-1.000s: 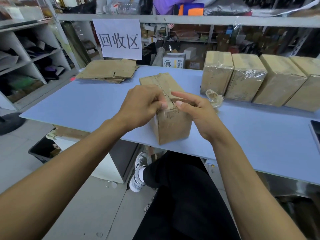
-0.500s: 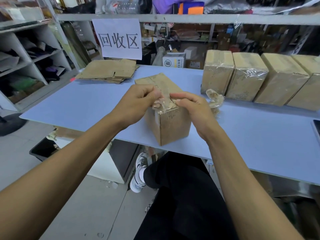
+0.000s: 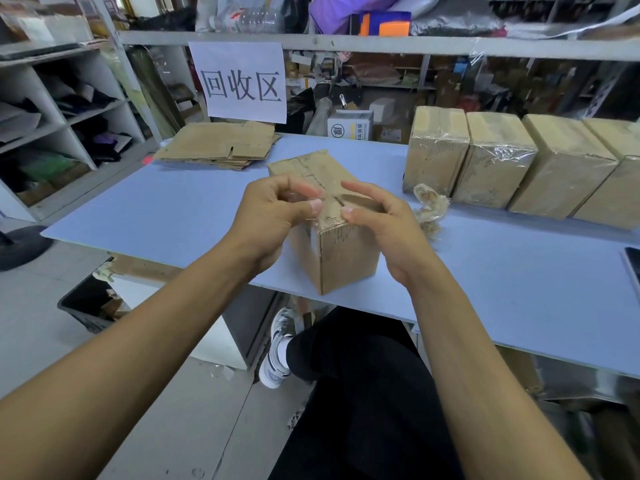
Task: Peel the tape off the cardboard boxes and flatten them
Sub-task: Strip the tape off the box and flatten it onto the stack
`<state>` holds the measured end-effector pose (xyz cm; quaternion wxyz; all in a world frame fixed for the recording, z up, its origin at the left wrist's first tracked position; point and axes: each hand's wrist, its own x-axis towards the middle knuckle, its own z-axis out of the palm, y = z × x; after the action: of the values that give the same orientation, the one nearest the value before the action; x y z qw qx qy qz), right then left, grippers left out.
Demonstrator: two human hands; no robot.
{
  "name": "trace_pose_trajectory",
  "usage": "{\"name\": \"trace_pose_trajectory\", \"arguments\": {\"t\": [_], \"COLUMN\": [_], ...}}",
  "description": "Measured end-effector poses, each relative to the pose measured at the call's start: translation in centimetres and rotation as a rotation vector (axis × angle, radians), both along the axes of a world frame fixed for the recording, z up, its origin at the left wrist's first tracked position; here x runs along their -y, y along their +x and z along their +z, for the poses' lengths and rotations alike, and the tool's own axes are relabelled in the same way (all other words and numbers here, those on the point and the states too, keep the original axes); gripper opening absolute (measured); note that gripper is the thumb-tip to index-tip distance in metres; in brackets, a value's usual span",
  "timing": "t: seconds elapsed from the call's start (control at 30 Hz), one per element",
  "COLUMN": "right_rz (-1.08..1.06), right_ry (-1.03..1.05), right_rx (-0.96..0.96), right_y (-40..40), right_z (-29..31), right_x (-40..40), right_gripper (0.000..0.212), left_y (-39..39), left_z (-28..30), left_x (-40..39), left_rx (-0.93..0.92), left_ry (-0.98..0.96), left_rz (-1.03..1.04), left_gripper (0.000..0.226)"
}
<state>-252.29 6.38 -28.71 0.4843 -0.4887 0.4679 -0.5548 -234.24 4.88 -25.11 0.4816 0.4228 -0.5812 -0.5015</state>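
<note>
- Cardboard box (image 3: pixel 341 251) stands at the near edge of the blue bench (image 3: pixel 180 209), one corner right at the lip, top seam toward the person.
- Left hand (image 3: pixel 273 211): grip closed on clear tape (image 3: pixel 320 206) at the box top, thumb and fingertips pinching the film at the seam.
- Right hand (image 3: pixel 384 220): thumb tip presses the top flap beside the seam, the other fingers loosely bent above the box; grip holds nothing (as far as I can see).
- Open bench surface lies left of the box, running to the left corner; more bare surface on the right, up to a dark flat object (image 3: pixel 632 268) at the frame edge.
- Crumpled tape wad (image 3: pixel 429 207) lies just right of the right hand, near the box row.
- Four taped boxes (image 3: pixel 495 161) stand side by side along the far right of the bench, touching one another.
- Flattened cardboard stack (image 3: pixel 221 145) sits at the far left, under a paper sign (image 3: pixel 242 81) hanging from the shelf (image 3: pixel 381 45).
- Dark bin (image 3: pixel 91 306) on the floor under the bench's left end; some scraps inside, hard to make out.
</note>
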Motion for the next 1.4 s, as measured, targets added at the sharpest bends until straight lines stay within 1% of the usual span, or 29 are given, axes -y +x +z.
{"name": "trace_pose_trajectory", "arguments": {"t": [0.07,0.1,0.17,0.2,0.23,0.3,0.33,0.37,0.43,0.5,0.6,0.73,0.93,1.03,1.17,1.23,1.3,1.37,1.4], "right_rz": [0.0,-0.001,-0.003,-0.008,-0.015,-0.028,-0.025,-0.016,-0.008,-0.019,-0.024,-0.034,-0.008,0.012,0.024,-0.003,-0.017,-0.007,-0.009], "right_ry": [0.007,0.007,0.005,0.002,-0.003,-0.009,-0.012,-0.018,-0.03,-0.034,-0.019,-0.038,-0.048,-0.028,0.008,0.02,0.021,0.014,0.014], "right_rx": [0.029,0.034,0.037,0.037,0.03,0.002,-0.012,-0.025,-0.049,-0.048,-0.046,-0.074,-0.089,-0.066,0.052,0.1,0.094,0.07,0.06], "right_y": [-0.1,0.0,0.0,0.0,-0.1,-0.3,-0.4,-0.5,-0.5,-0.5,-0.5,0.0,-0.3,-0.5,-0.9,-1.1,-1.1,-0.9,-0.7], "right_z": [0.0,0.0,0.0,0.0,-0.1,-0.2,-0.2,-0.2,-0.3,-0.4,-0.3,-0.3,-0.4,-0.3,0.0,0.2,0.2,0.2,0.1], "right_x": [0.0,0.1,0.2,0.3,0.4,0.4,0.4,0.4,0.5,0.5,0.5,0.4,0.5,0.4,0.4,0.4,0.4,0.3,0.3], "right_gripper": [0.036,0.034,0.031,0.028,0.025,0.021,0.02,0.02,0.02,0.02,0.019,0.019,0.02,0.021,0.023,0.024,0.022,0.022,0.021], "left_y": [-0.3,-0.3,-0.3,-0.2,-0.1,0.3,0.5,0.7,1.2,1.7,2.3,1.7,2.0,2.2,3.1,4.2,5.4,6.3,6.5], "left_z": [-0.3,-0.4,-0.5,-0.6,-0.6,-0.6,-0.5,-0.5,-0.4,-0.4,-0.2,0.3,0.9,1.3,1.9,2.1,1.9,1.4,1.1], "left_x": [-0.1,-0.1,-0.3,-0.4,-0.4,-0.8,-0.9,-0.9,-0.7,-0.3,-0.2,0.3,0.7,1.2,1.5,1.4,1.2,1.1,1.0], "left_rx": [-0.2,-0.268,-0.316,-0.257,-0.103,0.332,0.49,0.591,0.725,0.822,0.89,0.892,0.794,0.774,0.814,0.698,0.549,0.518,0.525], "left_ry": [0.111,0.144,0.152,0.096,-0.009,-0.286,-0.409,-0.498,-0.634,-0.722,-0.802,-0.726,-0.574,-0.485,-0.465,-0.445,-0.417,-0.391,-0.373], "left_rz": [0.017,0.015,0.011,0.012,0.025,0.042,0.028,0.001,-0.089,-0.166,-0.178,-0.183,-0.356,-0.478,-0.602,-0.579,-0.458,-0.314,-0.267], "left_gripper": [0.023,0.023,0.023,0.023,0.024,0.03,0.033,0.035,0.034,0.027,0.01,0.011,0.025,0.032,0.033,0.026,0.01,0.003,0.004]}}
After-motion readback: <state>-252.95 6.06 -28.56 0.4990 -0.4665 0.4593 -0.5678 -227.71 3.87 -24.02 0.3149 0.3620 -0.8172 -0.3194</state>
